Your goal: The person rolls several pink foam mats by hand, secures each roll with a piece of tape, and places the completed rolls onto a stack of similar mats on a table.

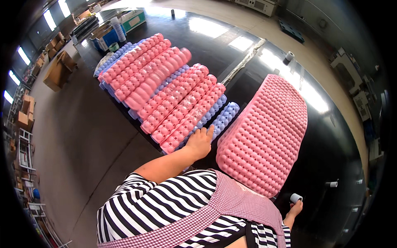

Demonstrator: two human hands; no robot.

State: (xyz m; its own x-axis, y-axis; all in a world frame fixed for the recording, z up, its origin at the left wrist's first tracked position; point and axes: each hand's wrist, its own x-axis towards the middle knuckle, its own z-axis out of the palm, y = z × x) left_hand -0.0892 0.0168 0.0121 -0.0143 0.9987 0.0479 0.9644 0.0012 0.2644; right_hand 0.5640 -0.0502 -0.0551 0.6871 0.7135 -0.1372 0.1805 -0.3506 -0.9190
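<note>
My left hand (pixel 200 144) reaches over the near end of a blue rolled bubbled mat (pixel 224 118), its thumb and fingers bent around that end. Just left of it lie pink rolled mats (pixel 182 134), some wrapped in shiny clear film. At the far right, my right hand (pixel 294 208) has its fingers closed about a short white roll (pixel 296 198) with a dark opening; part of that hand is hidden. Between my hands rests a tall stack of pink bubbled mats (pixel 264 136), laid flat and bulging at the near end.
More pink and blue rolls (pixel 142 62) line the left edge of the black table (pixel 231 25). Boxes (pixel 132 20) stand at its far left corner. A pale strip (pixel 244 60) crosses the tabletop. Small cylinders (pixel 288 58) sit near the right rim. A brown carton (pixel 60 70) is on the floor.
</note>
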